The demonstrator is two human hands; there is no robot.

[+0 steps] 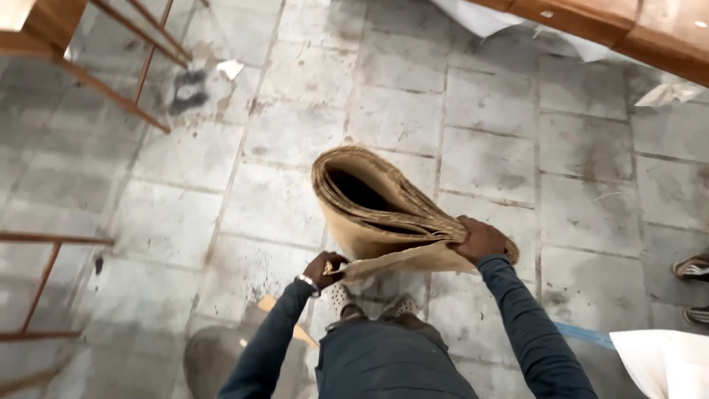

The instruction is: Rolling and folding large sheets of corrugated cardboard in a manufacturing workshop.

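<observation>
A: Both hands noted, head view. Right hand (pixel 478 239) closed around the pinched end of a rolled corrugated cardboard sheet (pixel 369 203); left hand (pixel 325 268) closed on a loose lower corner of the same sheet, a metal wristband at the wrist.

B: Packages, labels, signs?

A: No readable label or sign. White paper sheets (pixel 480 15) lie at top centre under a wooden frame (pixel 628 29); another white sheet (pixel 665 362) at bottom right, with a blue strip (pixel 583 334) just beside it. Small white scrap (pixel 230 68) at upper left.

B: Sheet appearance and position?

A: Tan, ribbed, curled into an open loop with a dark hollow facing the camera. Held in the air in front of the person's body, above the grey stone-tile floor (pixel 281 133), not touching it.

B: Surroundings?

A: Reddish metal rods (pixel 111 92) at left. Another person's striped sandals (pixel 693 267) at right edge, well apart from the sheet.
</observation>
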